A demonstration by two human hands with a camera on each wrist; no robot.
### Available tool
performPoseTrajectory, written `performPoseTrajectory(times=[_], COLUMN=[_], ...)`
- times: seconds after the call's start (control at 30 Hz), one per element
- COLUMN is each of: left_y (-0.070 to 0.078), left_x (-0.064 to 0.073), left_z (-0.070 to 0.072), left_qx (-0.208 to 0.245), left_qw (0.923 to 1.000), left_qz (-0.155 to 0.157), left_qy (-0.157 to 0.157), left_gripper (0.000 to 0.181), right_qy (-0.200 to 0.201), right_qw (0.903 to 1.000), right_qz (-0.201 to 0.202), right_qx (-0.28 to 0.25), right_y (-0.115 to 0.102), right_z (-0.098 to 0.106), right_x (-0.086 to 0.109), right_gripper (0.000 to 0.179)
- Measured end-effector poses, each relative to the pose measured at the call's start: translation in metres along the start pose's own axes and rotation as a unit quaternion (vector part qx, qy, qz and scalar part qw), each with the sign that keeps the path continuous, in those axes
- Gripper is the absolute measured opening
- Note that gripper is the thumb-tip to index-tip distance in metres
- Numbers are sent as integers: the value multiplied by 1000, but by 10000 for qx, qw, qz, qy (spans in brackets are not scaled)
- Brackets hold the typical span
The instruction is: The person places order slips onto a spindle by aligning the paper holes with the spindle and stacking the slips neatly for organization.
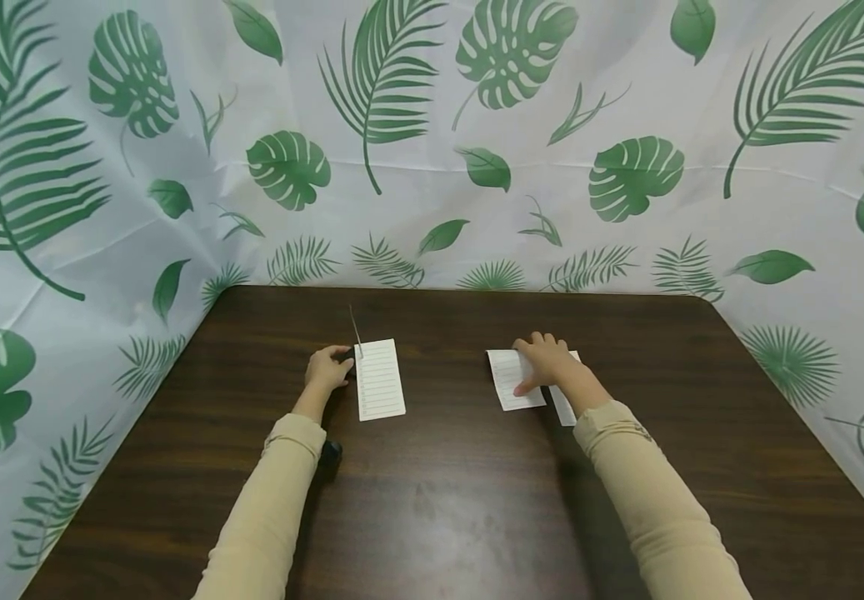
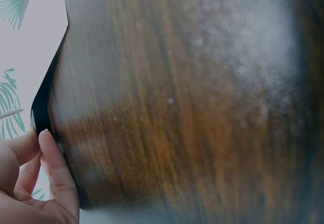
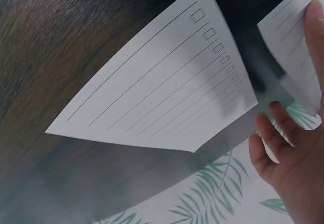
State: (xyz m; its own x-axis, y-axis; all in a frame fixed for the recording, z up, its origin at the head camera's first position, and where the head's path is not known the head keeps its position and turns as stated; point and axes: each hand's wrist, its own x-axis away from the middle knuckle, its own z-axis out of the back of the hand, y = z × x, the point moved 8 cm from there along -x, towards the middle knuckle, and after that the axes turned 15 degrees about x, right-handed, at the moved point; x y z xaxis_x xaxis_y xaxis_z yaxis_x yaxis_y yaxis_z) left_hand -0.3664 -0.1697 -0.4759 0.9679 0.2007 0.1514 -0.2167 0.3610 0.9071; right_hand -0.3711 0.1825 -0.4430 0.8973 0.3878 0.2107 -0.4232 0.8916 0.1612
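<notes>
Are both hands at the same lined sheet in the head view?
No, the left hand is beside one lined sheet, while the right hand is over other sheets farther right.

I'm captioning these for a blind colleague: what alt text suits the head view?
A person's left hand pinches a dark edge beside a lined white sheet, while the right hand is over other lined paper on a dark wooden table. Behind is a white backdrop with green leaves.

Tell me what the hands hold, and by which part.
The left hand pinches a black strip by its edge. The right hand is over a lined sheet; whether it grips can't be told.
</notes>
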Motion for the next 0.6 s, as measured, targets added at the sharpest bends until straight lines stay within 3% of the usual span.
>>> performPoseTrajectory(times=[0.17, 0.43, 0.6], left_y=[0, 0, -1], left_x=[1, 1, 1], left_z=[0, 0, 1], left_qx=[-42, -128, -45], left_qw=[10000, 9999, 10000], left_qz=[11, -10, 69], left_qy=[19, 15, -1], left_gripper=[33, 33, 33], right_qy=[-104, -326, -286], right_qw=[9978, 9833, 9724], right_qz=[-152, -419, -600], right_qx=[-639, -1739, -2238], right_y=[-1, -1, 5], right_z=[-2, -10, -22], right_x=[-1, -5, -16], right_gripper=[88, 117, 115])
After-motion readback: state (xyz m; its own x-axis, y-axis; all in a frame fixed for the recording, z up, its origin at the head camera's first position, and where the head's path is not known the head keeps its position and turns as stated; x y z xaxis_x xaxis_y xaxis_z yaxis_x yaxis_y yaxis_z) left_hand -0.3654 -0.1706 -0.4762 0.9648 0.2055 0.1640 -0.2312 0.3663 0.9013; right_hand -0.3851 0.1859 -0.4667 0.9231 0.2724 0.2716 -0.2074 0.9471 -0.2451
